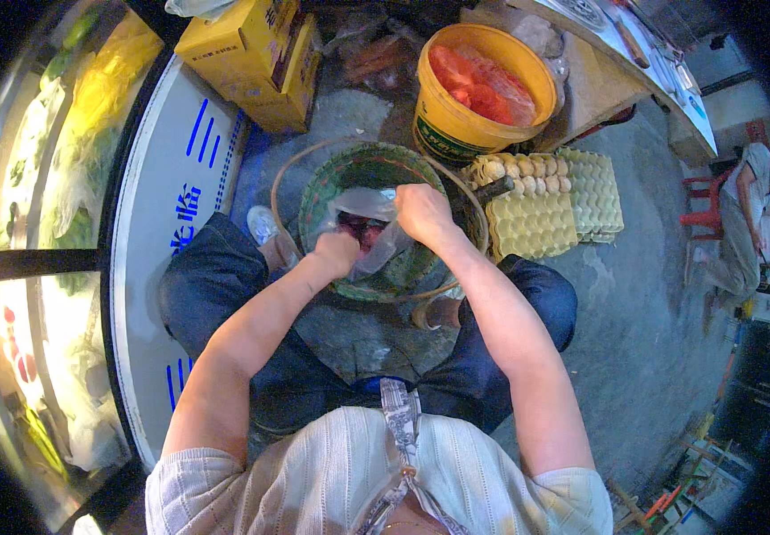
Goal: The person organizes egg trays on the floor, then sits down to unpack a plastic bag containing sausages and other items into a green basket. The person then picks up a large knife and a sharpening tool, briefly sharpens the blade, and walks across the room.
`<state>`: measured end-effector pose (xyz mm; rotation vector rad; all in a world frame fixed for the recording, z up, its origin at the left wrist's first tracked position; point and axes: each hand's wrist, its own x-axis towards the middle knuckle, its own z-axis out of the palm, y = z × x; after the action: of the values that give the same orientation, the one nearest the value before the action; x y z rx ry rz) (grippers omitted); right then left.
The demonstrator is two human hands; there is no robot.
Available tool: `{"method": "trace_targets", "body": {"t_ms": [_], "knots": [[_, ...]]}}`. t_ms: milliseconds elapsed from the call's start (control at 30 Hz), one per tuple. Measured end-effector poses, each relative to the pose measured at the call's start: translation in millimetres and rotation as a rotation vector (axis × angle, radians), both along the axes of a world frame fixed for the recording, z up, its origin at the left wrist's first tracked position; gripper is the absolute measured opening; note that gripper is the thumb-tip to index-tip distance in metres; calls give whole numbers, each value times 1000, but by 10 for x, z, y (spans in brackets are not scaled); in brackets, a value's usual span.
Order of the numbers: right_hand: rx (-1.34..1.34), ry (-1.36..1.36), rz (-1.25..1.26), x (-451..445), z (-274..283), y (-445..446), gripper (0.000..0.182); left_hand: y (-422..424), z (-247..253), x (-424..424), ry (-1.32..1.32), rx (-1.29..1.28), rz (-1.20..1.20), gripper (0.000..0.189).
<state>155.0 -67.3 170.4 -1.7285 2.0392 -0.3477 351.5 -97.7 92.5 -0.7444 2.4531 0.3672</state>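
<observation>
A clear plastic bag with dark red contents lies in a green woven basket between my knees. I cannot tell what the contents are. My right hand is closed on the bag's upper right edge. At the bag's lower left, right beside the dark red contents, is my left hand; its fingertips are hidden, so its grip cannot be made out. A thin hoop runs around the basket, and a dark handle sticks out at its right.
Beyond the basket stands a yellow bucket holding a red plastic bag. Egg trays, some with eggs, lie to the right. Yellow cartons and a lit display fridge flank my left. A person sits far right.
</observation>
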Motion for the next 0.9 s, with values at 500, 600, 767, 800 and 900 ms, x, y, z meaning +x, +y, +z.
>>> {"method": "trace_targets", "body": {"t_ms": [500,600,767,800,900], "knots": [[-219,-203,-130,59,40,-315,8,158,507,-138,-90,100,-141,17],[-128,-92,-49,67,-16,-234,9,232,445,-180,-203,123,-173,20],[53,24,105,163,235,-78,24,8,945,-209,61,204,-89,20],[13,107,163,204,330,-61,25,-98,1178,-214,134,229,-55,19],[-280,153,221,140,604,11,24,-563,1587,-366,187,211,74,27]]}}
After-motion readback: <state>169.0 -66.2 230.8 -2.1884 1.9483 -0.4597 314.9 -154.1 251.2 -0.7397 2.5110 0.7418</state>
